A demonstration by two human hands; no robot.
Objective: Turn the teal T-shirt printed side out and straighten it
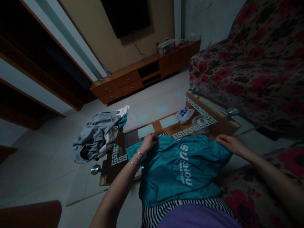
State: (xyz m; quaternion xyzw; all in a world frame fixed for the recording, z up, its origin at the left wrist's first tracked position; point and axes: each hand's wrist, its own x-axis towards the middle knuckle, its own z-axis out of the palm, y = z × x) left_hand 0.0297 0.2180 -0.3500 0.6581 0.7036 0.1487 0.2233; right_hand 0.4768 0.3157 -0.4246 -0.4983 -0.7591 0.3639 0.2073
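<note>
A teal T-shirt [163, 174] with white "SUZHOU MARATHON" lettering is spread across my lap and over the near edge of the glass coffee table. My left hand [149, 142], with thin bangles at its wrist, is closed on the upper left part of the shirt near a sleeve. At the opposite side, my right hand [229, 142] pinches the cloth by the other sleeve. Between the two hands the fabric lies fairly flat, with some wrinkles. To the left, a heap of grey and white clothes [97, 133] rests on the table's end, with a bit of teal cloth in it.
The coffee table [120, 160] has a patterned wooden lower shelf, where a plastic bag with blue print [185, 114] lies. A floral-covered sofa [251, 72] stands to the right. Along the far wall runs a wooden TV cabinet [130, 79] below a dark television [128, 15].
</note>
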